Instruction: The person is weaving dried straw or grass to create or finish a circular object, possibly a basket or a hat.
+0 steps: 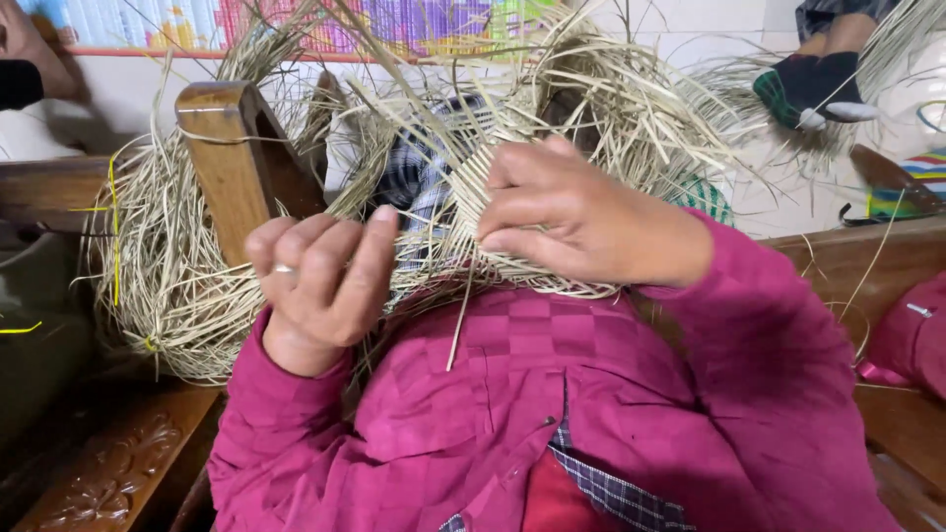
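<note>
Right hand (576, 222) gripping woven straw piece (512, 158), left hand (325, 276) pinching strands just beside it

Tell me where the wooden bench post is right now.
In the head view the wooden bench post stands upper left, just above the left hand, with the bundle of loose straw draped around it.

A carved dark wooden bench (108, 473) with an upright post (229, 163) stands on a pale tiled floor (778, 192) beside a white wall (118, 94) hung with a colourful mat (394, 22).
</note>
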